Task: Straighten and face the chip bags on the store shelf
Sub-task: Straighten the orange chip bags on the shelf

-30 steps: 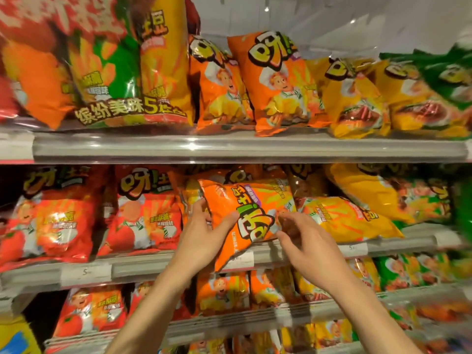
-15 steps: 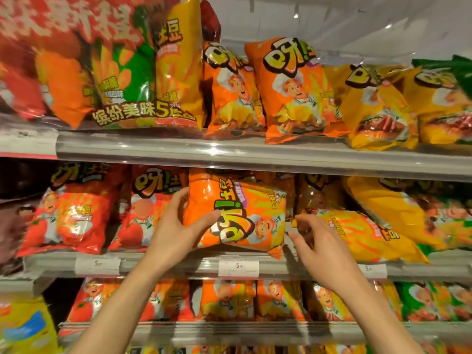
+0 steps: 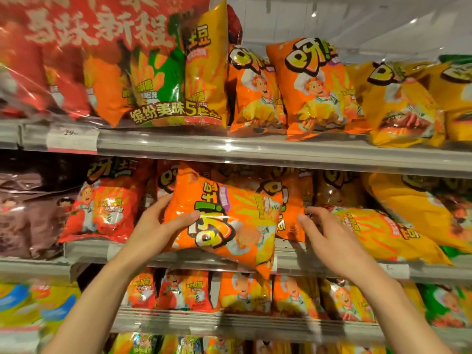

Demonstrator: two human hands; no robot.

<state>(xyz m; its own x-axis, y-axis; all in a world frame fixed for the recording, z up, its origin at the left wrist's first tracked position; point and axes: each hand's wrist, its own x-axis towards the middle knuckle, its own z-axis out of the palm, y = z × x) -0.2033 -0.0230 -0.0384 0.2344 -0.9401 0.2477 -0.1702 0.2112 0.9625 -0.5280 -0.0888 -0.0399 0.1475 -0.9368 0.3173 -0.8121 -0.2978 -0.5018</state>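
Since a second ago we have turned the orange chip bag from a steep tilt to lying sideways at the front of the middle shelf, and our right hand has come off it. Our left hand pinches its left end, thumb on the glossy front and fingers behind, while the right hovers spread beside the yellow bag. Puffy and slick, printed with a cartoon chef, it overhangs the shelf edge, so we judge a one-handed grip could let it slide off.
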